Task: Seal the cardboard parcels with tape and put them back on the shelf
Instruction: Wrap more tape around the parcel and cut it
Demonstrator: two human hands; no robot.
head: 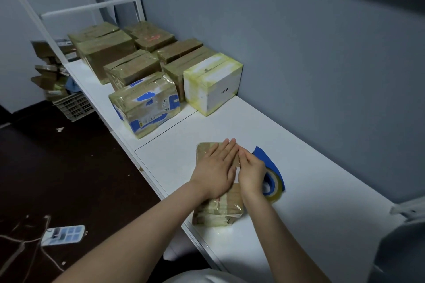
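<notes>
A small brown cardboard parcel (217,210), wrapped in clear tape, lies on the white shelf (299,190) near its front edge. My left hand (216,167) rests flat on the parcel's top with fingers stretched out. My right hand (251,171) lies beside it, fingers pressed down along the parcel's right side. A blue tape dispenser (272,177) with a roll of clear tape sits on the shelf just right of my right hand, partly hidden by it.
Several taped parcels stand at the far left end of the shelf, among them a blue-marked box (147,104) and a white box (212,82). A crate (73,105) holding more parcels and a power strip (63,234) sit on the dark floor.
</notes>
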